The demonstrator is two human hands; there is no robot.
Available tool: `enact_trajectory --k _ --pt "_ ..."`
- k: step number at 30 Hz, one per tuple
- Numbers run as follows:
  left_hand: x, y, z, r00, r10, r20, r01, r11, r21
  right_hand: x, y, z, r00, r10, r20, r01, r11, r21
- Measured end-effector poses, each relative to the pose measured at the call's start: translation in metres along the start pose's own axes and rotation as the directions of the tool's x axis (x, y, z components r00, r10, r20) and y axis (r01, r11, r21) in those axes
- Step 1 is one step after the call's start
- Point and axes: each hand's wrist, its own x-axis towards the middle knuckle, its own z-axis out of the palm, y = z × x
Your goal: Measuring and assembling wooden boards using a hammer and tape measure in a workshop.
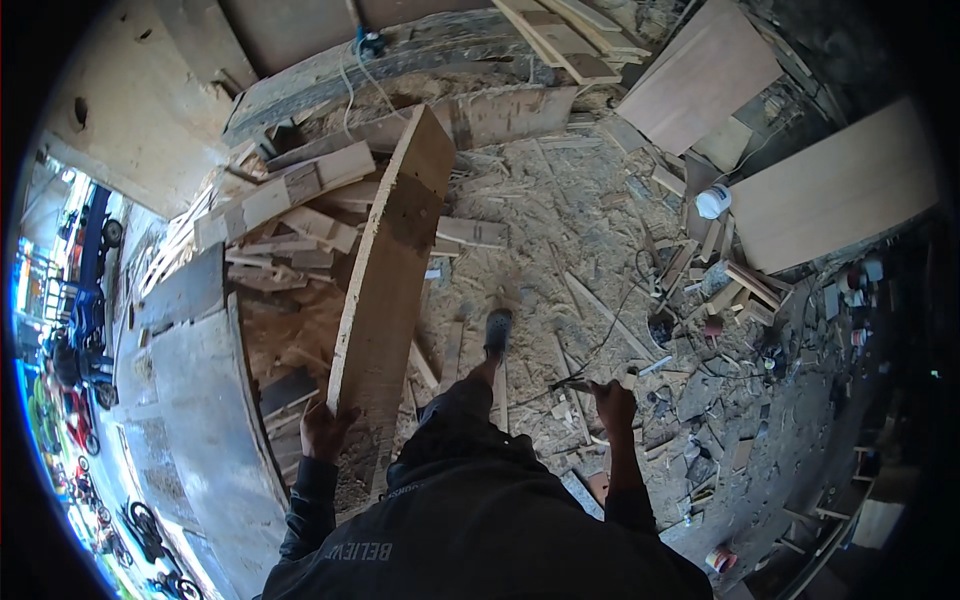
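Observation:
My left hand grips the near end of a long, thick wooden plank. The plank slants up and away from me, with a dark stain near its far end. Off to my right side, my right hand is closed around a dark hammer-like tool. Its handle is mostly hidden in my fist, so the exact kind is hard to make out. One foot in a dark shoe stands forward between the plank and the tool.
Scrap boards lie heaped beyond the plank. Wood chips and offcuts cover the ground. Plywood sheets and a white bucket are at the right. A blue power tool with a cord sits at the back. Motorbikes stand outside left.

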Motion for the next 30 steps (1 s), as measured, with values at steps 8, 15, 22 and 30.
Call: enact_trajectory --k 8,15,22,30 --pt "0.322 0.153 0.052 0.995 0.083 0.054 -0.071 0.978 -0.197 0.072 0.092 0.036 0.916 0.401 -0.003 -0.401 0.915 0.051" --pt "0.648 0.377 0.069 0.971 0.133 0.197 -0.116 0.989 -0.096 0.126 0.164 0.081 0.564 0.824 0.062 -0.825 0.557 0.096" --pt "1.010 0.611 0.174 0.839 0.403 0.367 0.102 0.544 -0.833 0.333 0.217 0.050 0.654 0.756 -0.024 -0.752 0.647 -0.124" --pt "1.218 0.805 0.367 0.944 0.117 0.307 -0.037 0.967 -0.253 0.595 0.181 -0.132 0.948 0.317 0.016 -0.305 0.924 -0.232"
